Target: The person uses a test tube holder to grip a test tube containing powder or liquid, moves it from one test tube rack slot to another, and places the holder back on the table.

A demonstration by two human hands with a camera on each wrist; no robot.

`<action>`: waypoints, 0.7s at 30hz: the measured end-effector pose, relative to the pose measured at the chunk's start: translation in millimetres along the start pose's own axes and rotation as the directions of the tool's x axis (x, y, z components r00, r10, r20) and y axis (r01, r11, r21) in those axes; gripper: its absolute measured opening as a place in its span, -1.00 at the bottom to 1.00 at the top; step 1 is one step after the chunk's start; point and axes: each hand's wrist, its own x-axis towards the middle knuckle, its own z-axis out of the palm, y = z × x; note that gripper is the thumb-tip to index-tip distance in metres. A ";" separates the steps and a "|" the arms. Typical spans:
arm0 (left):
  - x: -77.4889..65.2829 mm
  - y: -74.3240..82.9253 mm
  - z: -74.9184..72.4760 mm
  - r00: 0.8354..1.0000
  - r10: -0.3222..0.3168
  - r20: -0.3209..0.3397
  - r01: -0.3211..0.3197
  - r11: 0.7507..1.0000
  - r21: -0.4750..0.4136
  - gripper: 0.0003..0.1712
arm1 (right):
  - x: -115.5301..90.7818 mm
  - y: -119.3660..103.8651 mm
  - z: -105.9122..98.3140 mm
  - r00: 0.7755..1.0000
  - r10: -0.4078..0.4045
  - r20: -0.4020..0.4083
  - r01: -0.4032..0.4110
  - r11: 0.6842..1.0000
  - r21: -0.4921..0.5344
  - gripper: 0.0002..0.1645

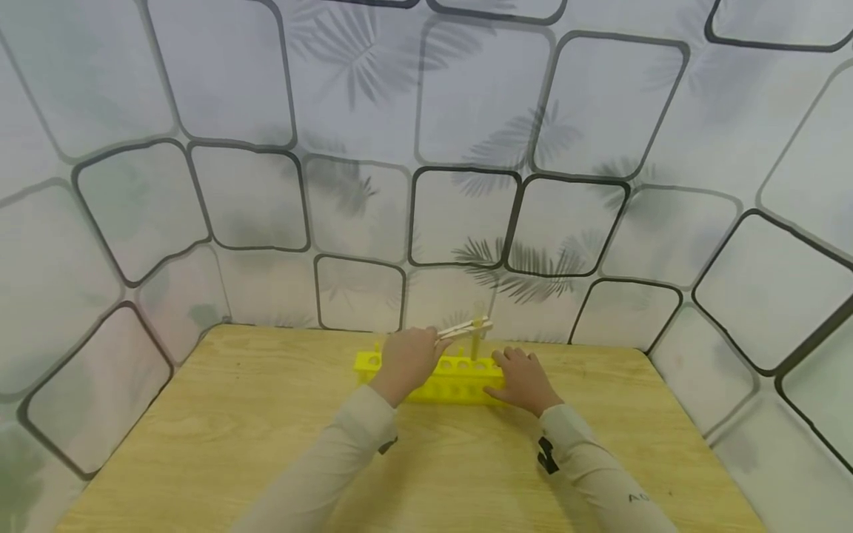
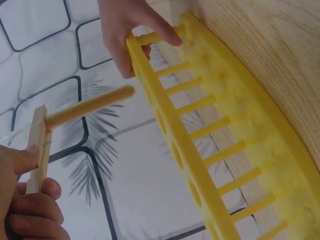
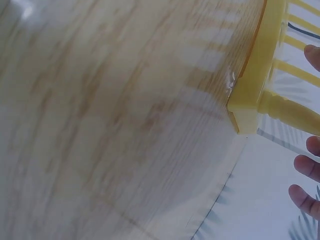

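My left hand point(image 1: 408, 359) grips a wooden test tube clamp point(image 1: 458, 329). The clamp's jaws are round a test tube point(image 2: 90, 106) with yellow liquid in it. In the left wrist view the tube's rounded bottom is apart from the yellow test tube rack point(image 2: 175, 132), just off its top plate with the row of holes. My right hand point(image 1: 526, 379) holds the rack's right end, thumb on the near side and fingers over the top. The right wrist view catches only some fingertips point(image 3: 305, 167) beside the rack's end post. In the head view my left hand hides part of the rack.
The rack stands on a wooden table point(image 1: 266, 429), towards its back edge. Behind and at both sides rises a pale covering point(image 1: 360, 207) with dark rounded squares and leaf prints. Short pegs point(image 1: 377, 346) stick up along the rack's back.
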 end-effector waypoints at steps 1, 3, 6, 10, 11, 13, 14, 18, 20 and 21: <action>0.0 -0.5 -0.4 1.000 -0.001 0.002 0.001 1.000 -0.006 -0.52 | 0.2 0.1 -0.2 1.000 0.000 -0.001 0.000 1.000 0.002 -0.30; -0.2 -1.5 -1.3 1.000 -0.003 0.003 0.003 1.000 -0.015 -0.52 | 0.4 0.4 -0.1 1.000 -0.002 -0.006 0.002 1.000 0.001 -0.30; -1.1 -3.1 -2.5 1.000 0.000 0.001 0.000 1.000 -0.021 -0.53 | 0.3 0.8 1.4 1.000 -0.009 -0.014 0.009 1.000 -0.003 -0.30; -2.5 -5.3 -3.8 1.000 0.013 -0.011 -0.013 1.000 -0.006 -0.53 | 0.1 1.6 2.5 1.000 -0.014 -0.017 0.014 1.000 0.000 -0.30; -3.0 -5.8 -4.1 1.000 0.015 -0.016 -0.015 1.000 -0.001 -0.53 | -0.2 1.6 2.6 1.000 -0.014 -0.017 0.015 1.000 0.004 -0.30; -4.0 -6.8 -4.5 0.999 0.019 -0.027 -0.018 1.000 0.013 -0.53 | -0.6 1.7 2.8 1.000 -0.015 -0.018 0.015 1.000 0.012 -0.30; -4.4 -7.3 -4.8 0.999 0.022 -0.036 -0.021 0.999 0.023 -0.53 | -0.7 1.7 2.9 1.000 -0.015 -0.018 0.015 1.000 0.014 -0.31; -6.0 -9.1 -6.2 0.997 0.039 -0.073 -0.036 0.998 0.051 -0.54 | -0.7 1.9 2.9 1.000 -0.018 -0.024 0.018 1.000 0.017 -0.30; -6.6 -10.0 -6.9 0.996 0.043 -0.077 -0.039 0.998 0.052 -0.54 | -0.6 2.3 3.0 0.999 -0.020 -0.027 0.021 1.000 0.016 -0.31; -6.8 -10.3 -7.2 0.997 0.039 -0.068 -0.036 0.998 0.050 -0.54 | -0.5 2.4 3.0 0.999 -0.022 -0.029 0.022 1.000 0.016 -0.31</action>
